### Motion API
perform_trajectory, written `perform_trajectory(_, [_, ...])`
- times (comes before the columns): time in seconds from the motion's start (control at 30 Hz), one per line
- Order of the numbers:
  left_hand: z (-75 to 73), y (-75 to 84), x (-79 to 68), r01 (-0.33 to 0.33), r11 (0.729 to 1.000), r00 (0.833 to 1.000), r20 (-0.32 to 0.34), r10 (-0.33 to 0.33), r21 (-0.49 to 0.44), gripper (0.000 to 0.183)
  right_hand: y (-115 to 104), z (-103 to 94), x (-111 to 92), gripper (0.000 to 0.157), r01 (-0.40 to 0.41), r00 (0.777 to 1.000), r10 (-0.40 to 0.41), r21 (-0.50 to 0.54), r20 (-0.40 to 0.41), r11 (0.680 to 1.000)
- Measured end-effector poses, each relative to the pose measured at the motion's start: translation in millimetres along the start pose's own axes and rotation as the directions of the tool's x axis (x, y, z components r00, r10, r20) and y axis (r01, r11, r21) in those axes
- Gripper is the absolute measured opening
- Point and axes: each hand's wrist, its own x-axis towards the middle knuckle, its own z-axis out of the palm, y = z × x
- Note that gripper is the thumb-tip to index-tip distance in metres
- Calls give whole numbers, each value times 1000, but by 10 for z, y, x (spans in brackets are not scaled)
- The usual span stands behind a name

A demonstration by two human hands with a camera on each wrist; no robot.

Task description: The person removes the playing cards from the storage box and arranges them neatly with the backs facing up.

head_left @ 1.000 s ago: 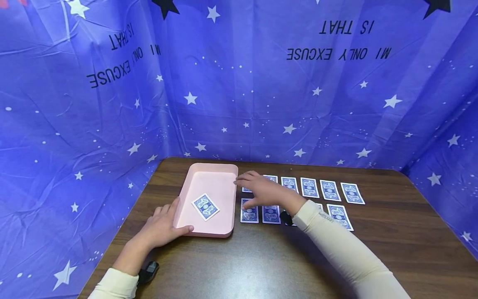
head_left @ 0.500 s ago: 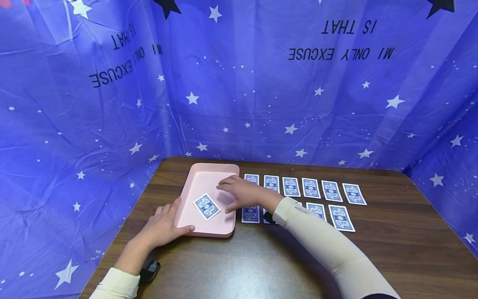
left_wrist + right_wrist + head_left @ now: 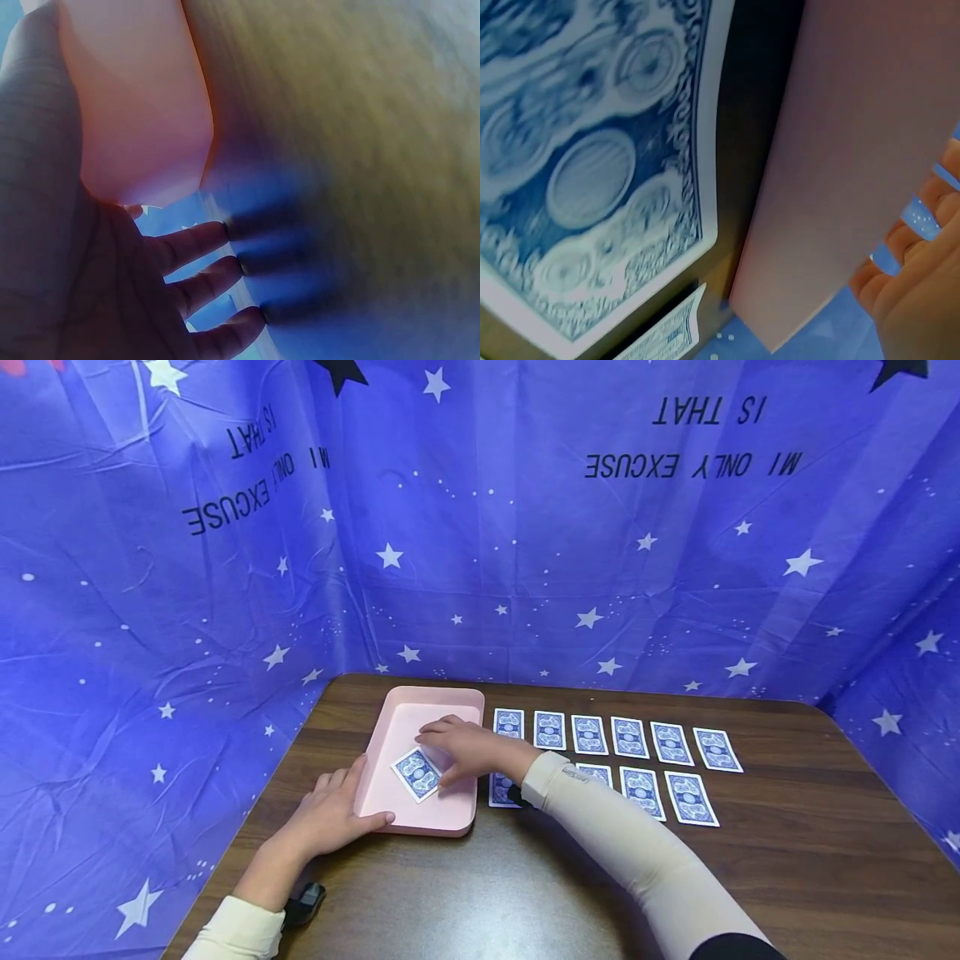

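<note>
A pink tray (image 3: 431, 829) stands on the table with a blue-backed playing card (image 3: 414, 773) lying askew inside it. My left hand (image 3: 324, 814) rests against the tray's near left corner, thumb across the near rim. In the left wrist view, its fingers (image 3: 217, 274) reach down to the tabletop beside the tray (image 3: 146, 97). Over the tray's right side, my right hand (image 3: 471, 752) reaches in with spread, bent fingers, thumb and fingertips close to the card's right edge and covering one corner. The right wrist view shows that hand (image 3: 922, 277) beyond the tray's wall (image 3: 840, 172).
Right of the tray, blue-backed playing cards lie face down in two rows: the far row holds several cards, such as this card (image 3: 628, 738), and a near-row card (image 3: 692, 799) sits at the right end. My right forearm hides part of the near row. A starry blue curtain (image 3: 480, 568) hangs behind the table.
My right hand has moved left, from above the leftmost table cards to over the card in the tray. The left hand stays at the tray's corner. The view has shifted slightly.
</note>
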Motion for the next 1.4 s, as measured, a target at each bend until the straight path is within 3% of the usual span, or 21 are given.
perform_trajectory(0.23, [12,10,13,1,1000,1000,5,-1,-2,114,-36,54,83,93,-10,997,10,0,73,1000])
perform_trajectory(0.6, [10,-15,-14,0,1000,1000,-7,0,6,113,-128,119,173,93,3,994,0,-22,111,1000])
perform_trajectory(0.87, [19,-17,-3,-8,1000,1000,-11,8,12,112,-145,152,227,96,-22,989,34,-86,140,996])
perform_trajectory(1.1, [10,3,3,-2,1000,1000,-3,2,1,113,-110,165,243,96,-64,981,72,-47,181,997])
perform_trajectory(1.4, [20,-3,1,5,1000,1000,-3,-5,3,113,-97,152,228,93,-48,983,53,-37,174,998])
